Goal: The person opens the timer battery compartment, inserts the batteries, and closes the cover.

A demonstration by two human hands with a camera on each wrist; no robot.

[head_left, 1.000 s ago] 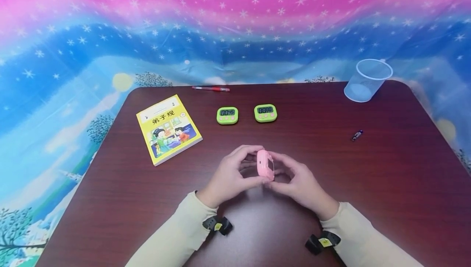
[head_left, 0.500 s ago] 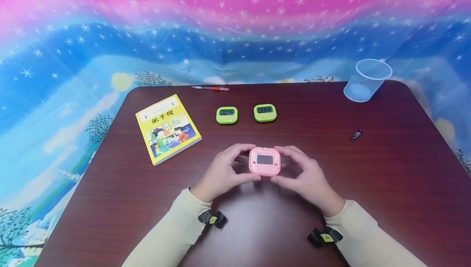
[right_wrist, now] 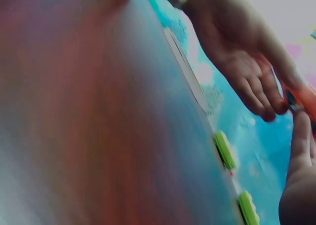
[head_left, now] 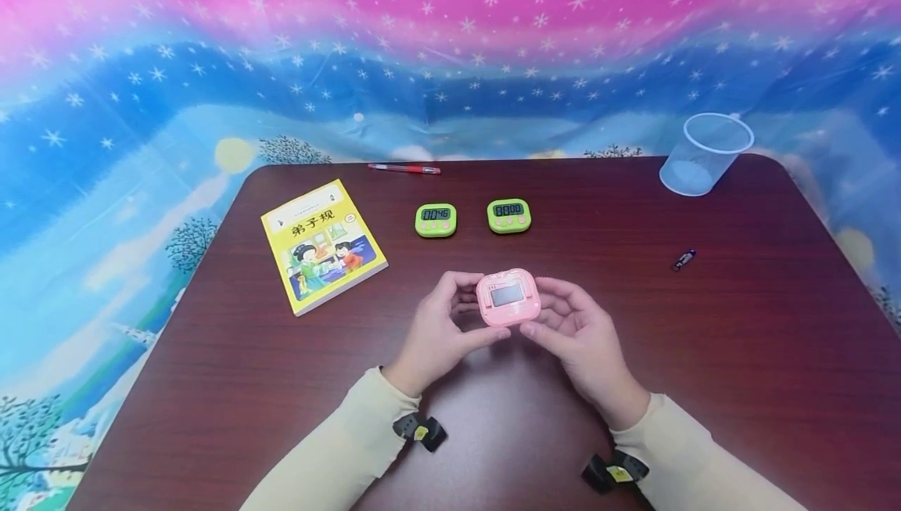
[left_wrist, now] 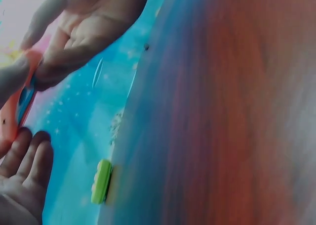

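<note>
Both hands hold up a small pink timer above the table in the head view. It has rounded corners like the two green ones, and a grey rectangular panel shows on the side turned to the head camera. My left hand grips its left side, thumb along the lower edge and index finger at the top. The right hand pinches the opposite side, its thumb tip at the bottom right corner. In both wrist views the pink timer appears edge-on and orange-tinted, partly covered by fingers.
Behind the hands lie two green timers, one left and one right. A yellow book is at left, a red pen at the back edge. At right are a small dark battery-like cylinder and a clear plastic cup.
The pink timer has turned from edge-on to its panelled side facing the head camera, then tilted and risen slightly. Both hands have stayed on it. The left green timer's reading went from 45 to 46.
</note>
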